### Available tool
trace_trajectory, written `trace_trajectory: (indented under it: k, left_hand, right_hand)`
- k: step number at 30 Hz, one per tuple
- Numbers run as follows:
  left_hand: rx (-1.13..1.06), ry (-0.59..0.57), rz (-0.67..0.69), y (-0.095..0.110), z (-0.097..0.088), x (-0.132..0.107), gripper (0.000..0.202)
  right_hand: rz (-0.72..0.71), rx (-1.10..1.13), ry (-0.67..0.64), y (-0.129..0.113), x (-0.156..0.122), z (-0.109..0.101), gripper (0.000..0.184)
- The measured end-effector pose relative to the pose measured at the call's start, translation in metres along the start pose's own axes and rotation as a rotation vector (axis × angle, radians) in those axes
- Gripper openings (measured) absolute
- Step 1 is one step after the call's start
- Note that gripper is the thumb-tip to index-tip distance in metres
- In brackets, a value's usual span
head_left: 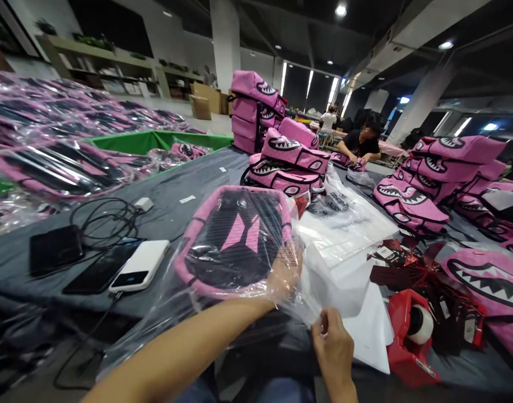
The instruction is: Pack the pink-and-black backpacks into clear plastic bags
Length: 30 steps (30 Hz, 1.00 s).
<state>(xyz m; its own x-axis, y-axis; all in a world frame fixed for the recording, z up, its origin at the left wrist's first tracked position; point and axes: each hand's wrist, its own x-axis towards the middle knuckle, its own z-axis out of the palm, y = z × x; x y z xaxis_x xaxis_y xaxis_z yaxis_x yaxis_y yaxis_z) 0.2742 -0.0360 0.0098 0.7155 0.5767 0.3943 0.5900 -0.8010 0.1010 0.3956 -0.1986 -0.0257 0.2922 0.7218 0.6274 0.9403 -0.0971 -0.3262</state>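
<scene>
**A pink bag is held in clear plastic**

Seen from the head camera: a pink bag with black stripes is found in the middle, just in front of the person. It is wrapped in a clear plastic bag and is tipped up from the grey table, with its back side shown.

The left hand is laid at the lower right corner of the pink bag. It is seen through the shiny plastic. Its fingers are hidden, so it cannot be told if they are closed or spread.

The right hand is kept lower and a little to the right, near the left hand but not touching it. A bit of the clear plastic is pinched tight between its thumb and fingers.

A white power bank, a black phone and some black cables are laid on the table to the left. A red tape holder is set to the right, near the right hand. A pile of flat see-through bags is spread behind the hands.

Stacks of pink shark-mouth bags are piled farther back. Another person is seated at the far end of the table
</scene>
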Motion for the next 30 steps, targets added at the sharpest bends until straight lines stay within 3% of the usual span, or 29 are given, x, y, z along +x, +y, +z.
trace_trajectory:
  k: [2,4,6,8,10,13,15,18,20,22,24,26,28,30]
  left_hand:
    - [0.043,-0.014,-0.04,0.006,0.004,-0.059,0.053]
    - [0.136,0.086,-0.053,0.001,0.007,-0.111,0.056]
    - [0.225,0.102,-0.019,-0.016,0.007,-0.139,0.058]
    - [0.263,0.103,0.03,-0.038,0.007,-0.137,0.06]
    - [0.262,0.114,0.037,-0.057,0.003,-0.115,0.058]
    - [0.233,0.137,0.025,-0.064,-0.007,-0.089,0.051]
    - [0.171,0.163,0.179,-0.056,-0.016,-0.098,0.044]
    - [0.067,0.301,0.431,-0.043,-0.03,-0.149,0.04]
    - [0.12,0.506,0.231,-0.047,-0.041,-0.186,0.042]
    - [0.237,0.602,-0.162,-0.064,-0.052,-0.208,0.04]
    - [0.203,0.551,-0.529,-0.09,-0.061,-0.215,0.03]
    - [-0.014,0.528,-0.831,-0.115,-0.066,-0.218,0.022]
    - [-0.192,0.628,-1.058,-0.129,-0.069,-0.226,0.024]
    - [-0.237,0.717,-1.195,-0.129,-0.069,-0.241,0.03]
  right_hand:
    - [0.05,0.016,-0.002,0.0,-0.005,-0.002,0.017]
    - [0.08,0.059,-0.037,-0.009,-0.009,-0.005,0.022]
    - [0.076,0.143,-0.11,-0.021,-0.013,-0.007,0.026]
    - [0.018,0.255,-0.197,-0.03,-0.018,-0.008,0.026]
    - [-0.024,0.344,-0.269,-0.028,-0.021,-0.009,0.025]
    - [0.162,0.358,-0.241,-0.003,-0.014,-0.01,0.024]
    - [0.352,0.335,-0.184,0.017,-0.006,-0.012,0.025]
    - [0.47,0.295,-0.117,0.03,0.004,-0.014,0.032]
    - [0.502,0.273,-0.105,0.027,0.008,-0.011,0.052]
    - [0.547,0.322,-0.144,0.02,0.012,-0.004,0.065]
    - [0.59,0.425,-0.176,0.015,0.015,0.002,0.061]
    - [0.595,0.483,-0.146,0.013,0.016,0.004,0.05]
    - [0.572,0.451,-0.102,0.016,0.013,-0.002,0.042]
    - [0.539,0.413,-0.13,0.019,0.004,-0.011,0.039]
